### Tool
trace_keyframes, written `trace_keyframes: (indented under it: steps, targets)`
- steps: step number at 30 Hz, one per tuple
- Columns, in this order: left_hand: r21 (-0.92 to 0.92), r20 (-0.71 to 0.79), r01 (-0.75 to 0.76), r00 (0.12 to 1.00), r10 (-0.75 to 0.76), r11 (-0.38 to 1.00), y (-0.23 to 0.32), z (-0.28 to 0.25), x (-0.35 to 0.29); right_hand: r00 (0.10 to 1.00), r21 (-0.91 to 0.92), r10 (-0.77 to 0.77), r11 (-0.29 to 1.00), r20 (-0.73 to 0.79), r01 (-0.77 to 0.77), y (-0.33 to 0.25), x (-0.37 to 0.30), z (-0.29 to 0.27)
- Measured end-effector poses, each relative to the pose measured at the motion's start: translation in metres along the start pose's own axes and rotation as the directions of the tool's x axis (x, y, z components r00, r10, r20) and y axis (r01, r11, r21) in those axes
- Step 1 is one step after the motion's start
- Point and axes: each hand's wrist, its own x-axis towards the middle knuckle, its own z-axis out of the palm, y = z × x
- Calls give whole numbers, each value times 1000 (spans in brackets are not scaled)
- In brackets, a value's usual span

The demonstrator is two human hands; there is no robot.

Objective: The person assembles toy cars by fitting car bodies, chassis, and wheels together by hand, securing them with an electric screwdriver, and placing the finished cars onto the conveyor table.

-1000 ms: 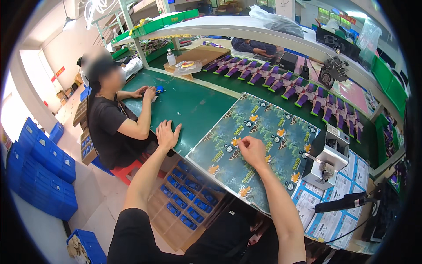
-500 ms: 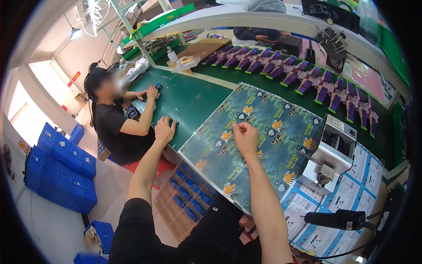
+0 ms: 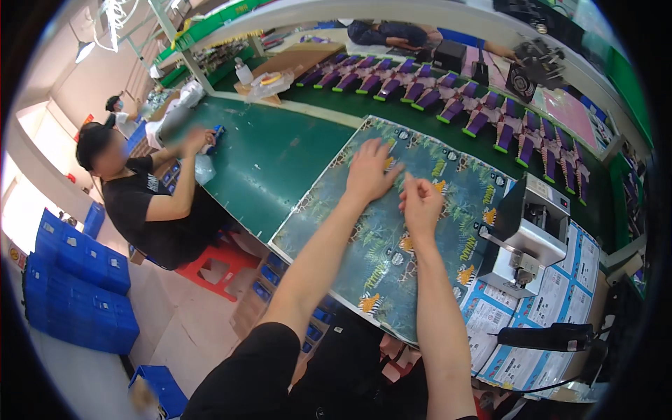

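Note:
My left hand [image 3: 369,170] lies palm down with its fingers stretched out on a sheet printed with jungle animals and leaves [image 3: 371,266], which covers this part of the bench. Close beside it, my right hand [image 3: 422,210] is closed, thumb and fingers drawn together just above the same sheet. Whatever is between those fingertips, if anything, is too small to make out. The two hands are slightly apart over the sheet's far half.
A silver bench machine [image 3: 528,234] and a black electric screwdriver [image 3: 546,337] are at the right, by flat printed cartons [image 3: 553,301]. Purple-and-green parts [image 3: 451,108] line the far belt. Left, a person [image 3: 150,189] sits at the green bench [image 3: 252,150]. Blue crates [image 3: 77,280] stand beyond.
My left hand has moved right, from the green bench edge onto the printed sheet. My right hand stays closed, slightly farther right in view. The view has shifted, and the seated person appears farther left.

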Motion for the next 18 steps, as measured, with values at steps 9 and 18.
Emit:
trace_keyframes:
  steps: [9,18]
  targets:
    - [-44,81,-94,992,97,995,3,-2,-6,995,-294,-33,954,91,58,4,-4,10]
    - [-364,-12,-134,990,139,922,23,13,-22,994,-169,-97,980,40,103,3,-1,9]
